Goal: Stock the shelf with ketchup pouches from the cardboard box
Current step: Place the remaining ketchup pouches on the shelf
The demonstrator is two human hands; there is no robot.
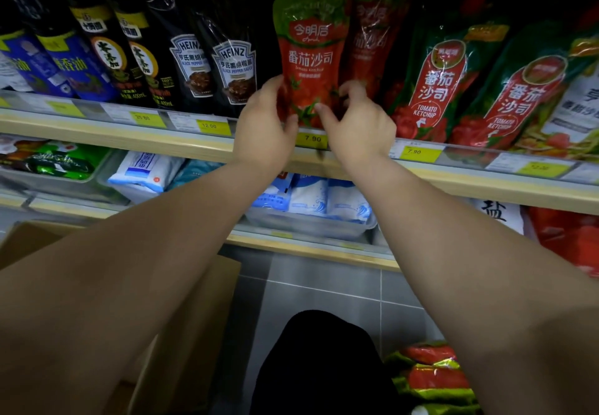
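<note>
A red ketchup pouch (309,55) with a green top stands upright at the front of the shelf (181,144). My left hand (262,126) grips its lower left edge and my right hand (356,123) pinches its lower right corner. A second, similar pouch (372,35) stands just behind it to the right. The cardboard box (181,333) sits on the floor at lower left, mostly hidden by my left forearm. A pile of ketchup pouches (434,379) lies on the floor at lower right.
Black Heinz sauce pouches (233,71) and dark bottles stand left of the held pouch. Bigger tomato ketchup pouches (437,87) lean to its right. Yellow price tags (312,138) line the shelf edge. Blue-white bags (311,200) fill the shelf below. My dark-clad knee (321,366) is above grey floor tiles.
</note>
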